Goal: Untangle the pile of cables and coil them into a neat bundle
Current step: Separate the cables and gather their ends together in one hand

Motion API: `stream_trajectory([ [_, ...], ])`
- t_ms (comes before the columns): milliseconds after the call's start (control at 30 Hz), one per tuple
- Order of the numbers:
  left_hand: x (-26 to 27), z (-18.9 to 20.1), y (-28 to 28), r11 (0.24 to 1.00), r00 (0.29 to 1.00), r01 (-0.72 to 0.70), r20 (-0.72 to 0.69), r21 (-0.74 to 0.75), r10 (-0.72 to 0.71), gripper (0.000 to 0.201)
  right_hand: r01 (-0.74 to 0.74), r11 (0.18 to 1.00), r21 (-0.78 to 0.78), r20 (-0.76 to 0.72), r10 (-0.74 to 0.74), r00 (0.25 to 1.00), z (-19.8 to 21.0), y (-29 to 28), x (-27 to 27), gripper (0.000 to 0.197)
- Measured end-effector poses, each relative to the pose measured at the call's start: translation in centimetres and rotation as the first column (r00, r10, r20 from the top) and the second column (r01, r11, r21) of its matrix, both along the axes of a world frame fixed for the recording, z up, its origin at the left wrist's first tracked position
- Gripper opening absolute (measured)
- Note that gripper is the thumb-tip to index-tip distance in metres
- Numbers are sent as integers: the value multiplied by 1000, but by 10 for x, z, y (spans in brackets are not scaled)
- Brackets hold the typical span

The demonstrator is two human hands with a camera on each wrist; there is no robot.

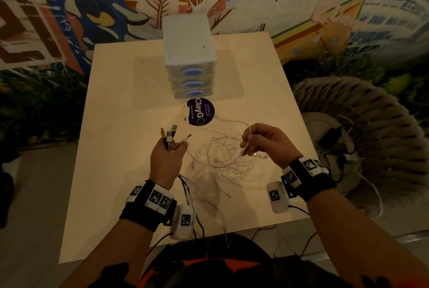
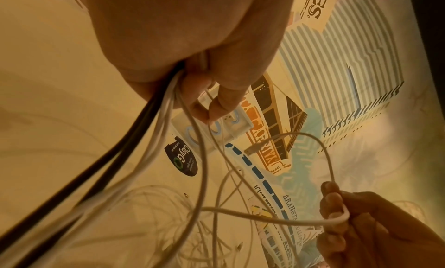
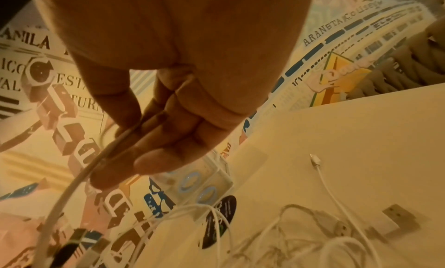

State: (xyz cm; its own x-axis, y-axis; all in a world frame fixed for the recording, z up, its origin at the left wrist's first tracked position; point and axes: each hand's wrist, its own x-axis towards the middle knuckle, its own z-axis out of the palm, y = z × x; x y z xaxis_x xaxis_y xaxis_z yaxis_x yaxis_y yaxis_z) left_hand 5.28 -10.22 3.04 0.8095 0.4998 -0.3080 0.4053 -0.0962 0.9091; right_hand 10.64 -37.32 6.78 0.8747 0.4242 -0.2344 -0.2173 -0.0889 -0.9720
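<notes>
While left hand [image 1: 166, 156] fists cables [image 1: 222, 155], right hand [image 1: 267, 141] pinches.

A round dark sticker [image 1: 201, 112] on the worktop [image 1: 120, 125] is reading "ClayGo", its smaller lines too small to read. The wall mural [image 3: 320, 38] is showing "ARANETA COLISEUM", and at its left edge "ANILA". Faint digits "2719" are showing high on the mural.

both forearms reach forward, the left hand [image 1: 165, 157] fisted in a grip, the right hand [image 1: 267, 142] pinching with curled fingers.
</notes>
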Motion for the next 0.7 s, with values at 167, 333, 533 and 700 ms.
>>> stream_trajectory([
  [167,-1,0,1,998,1000,13,-7,62,-12,26,87,992,88,-29,-85,996,12,0,3,20],
  [333,0,2,1,995,1000,-7,-24,-104,4,43,40,996,85,24,-42,999,17,6,2,16],
  [533,2,10,-9,936,998,21,-41,-352,-38,50,-229,971,-65,-21,228,973,3,22,-20,17],
  [700,0,9,-10,925,999,19,-28,-379,-33,51,-164,986,-23,2,164,986,0,22,-26,17],
])
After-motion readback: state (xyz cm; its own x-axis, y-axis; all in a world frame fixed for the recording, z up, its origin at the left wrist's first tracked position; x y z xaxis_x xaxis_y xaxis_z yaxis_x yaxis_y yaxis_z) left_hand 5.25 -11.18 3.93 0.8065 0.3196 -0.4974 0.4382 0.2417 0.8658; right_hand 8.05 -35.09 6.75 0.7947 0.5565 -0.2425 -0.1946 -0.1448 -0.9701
